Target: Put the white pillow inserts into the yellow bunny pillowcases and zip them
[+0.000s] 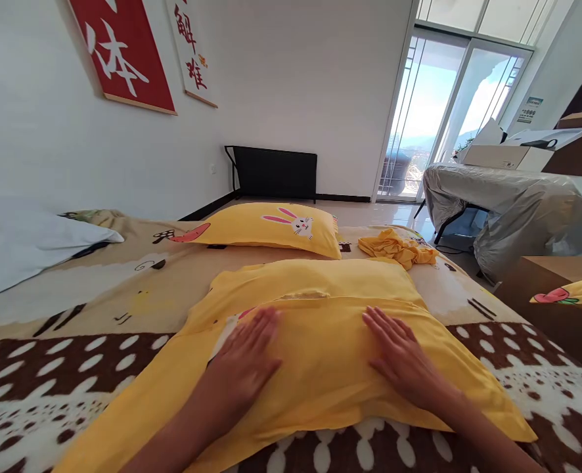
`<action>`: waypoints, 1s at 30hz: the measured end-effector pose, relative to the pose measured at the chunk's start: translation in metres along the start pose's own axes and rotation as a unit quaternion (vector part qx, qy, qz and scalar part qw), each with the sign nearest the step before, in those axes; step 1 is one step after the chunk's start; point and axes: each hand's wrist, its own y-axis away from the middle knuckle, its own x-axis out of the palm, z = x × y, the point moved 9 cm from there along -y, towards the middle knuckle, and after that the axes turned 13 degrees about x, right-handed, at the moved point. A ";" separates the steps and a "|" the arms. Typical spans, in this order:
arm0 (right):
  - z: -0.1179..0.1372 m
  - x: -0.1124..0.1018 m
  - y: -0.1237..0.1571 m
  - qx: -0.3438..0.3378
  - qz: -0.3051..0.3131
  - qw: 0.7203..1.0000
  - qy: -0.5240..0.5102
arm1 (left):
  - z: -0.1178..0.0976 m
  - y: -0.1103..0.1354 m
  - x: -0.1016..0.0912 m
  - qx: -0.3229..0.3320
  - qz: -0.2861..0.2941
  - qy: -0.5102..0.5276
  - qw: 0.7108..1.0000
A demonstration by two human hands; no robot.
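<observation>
Both my hands lie palm down on a yellow pillowcase (pixel 325 368) spread over the bed. My left hand (pixel 246 361) presses on its left part, fingers stretched forward and slightly blurred. On the right part rests my right hand (pixel 402 358), its fingers also extended and flat. Between and just ahead of the fingertips runs a hem with a small gap along it. Whether anything is inside the pillowcase I cannot tell. Beyond it lies a plump yellow pillow (pixel 242 226) with a rabbit print. A crumpled yellow cloth (pixel 394 248) sits to that pillow's right.
A patterned brown and beige blanket (pixel 138 295) covers the bed. White bedding (pixel 29 243) lies at the left. Right of the bed stand a cardboard box (pixel 557 269), another yellow printed cloth (pixel 577 292) and a plastic-covered table (pixel 508 190). A black folded panel (pixel 276 172) leans by the wall.
</observation>
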 end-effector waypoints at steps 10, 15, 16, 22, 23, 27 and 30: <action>0.021 -0.001 -0.058 -0.007 0.090 0.996 0.016 | 0.062 -0.034 0.085 -0.038 0.048 0.009 0.998; -0.072 0.002 -0.027 0.085 0.068 0.991 0.074 | 0.076 -0.015 0.087 -0.079 0.097 0.031 0.992; -0.086 0.003 -0.020 0.099 0.059 0.990 0.085 | 0.075 -0.016 0.085 -0.079 0.096 0.029 0.992; -0.103 -0.021 0.023 0.102 -0.073 0.983 0.131 | 0.023 -0.033 0.023 -0.026 -0.004 -0.040 0.999; -0.089 -0.025 0.029 0.084 -0.091 0.984 0.128 | -0.003 -0.036 0.005 0.016 -0.037 -0.049 0.998; -0.001 -0.013 0.044 -0.054 -0.039 0.992 0.111 | -0.126 -0.030 -0.022 0.276 -0.069 -0.016 0.959; 0.051 -0.006 0.048 -0.143 -0.025 0.981 0.131 | -0.156 -0.010 0.010 0.305 -0.027 -0.023 0.952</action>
